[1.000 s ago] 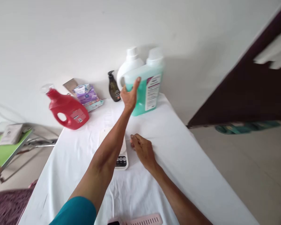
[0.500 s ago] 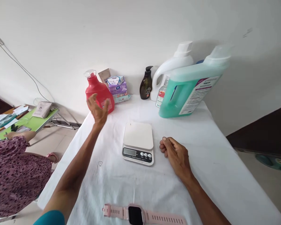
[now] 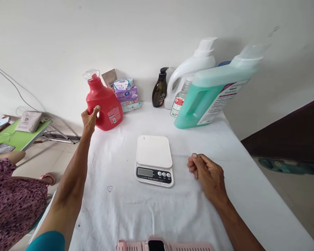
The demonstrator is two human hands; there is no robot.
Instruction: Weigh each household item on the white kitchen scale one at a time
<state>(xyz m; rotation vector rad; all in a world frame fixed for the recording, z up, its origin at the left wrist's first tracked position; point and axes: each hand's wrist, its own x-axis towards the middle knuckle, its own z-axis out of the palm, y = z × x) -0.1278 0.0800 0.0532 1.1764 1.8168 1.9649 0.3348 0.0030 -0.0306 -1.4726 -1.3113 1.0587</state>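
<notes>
My left hand (image 3: 89, 119) is wrapped round the handle of a red detergent bottle (image 3: 106, 104), its thumb through the handle opening. The bottle stands upright at the back left of the table and has a clear cap. In the middle lies a white kitchen scale (image 3: 154, 151) with a bare weighing plate and a blank-looking display. To its right, my right hand (image 3: 208, 174) rests on the cloth, fingers curled in and closed; I see nothing in it. A pink smartwatch (image 3: 157, 245) lies at the near edge, partly cut off.
Behind the red bottle are tissue packs (image 3: 127, 93). Along the wall stand a dark pump bottle (image 3: 160, 90), a white jug (image 3: 192, 68), a small clear bottle (image 3: 180, 99) and a large green bottle (image 3: 196, 104). At left, a person in a patterned dress (image 3: 13, 205) is beside a green table (image 3: 23, 137).
My left hand has moved from in front of the red bottle to its left side and closed on the handle. My right hand has shifted slightly right, away from the scale.
</notes>
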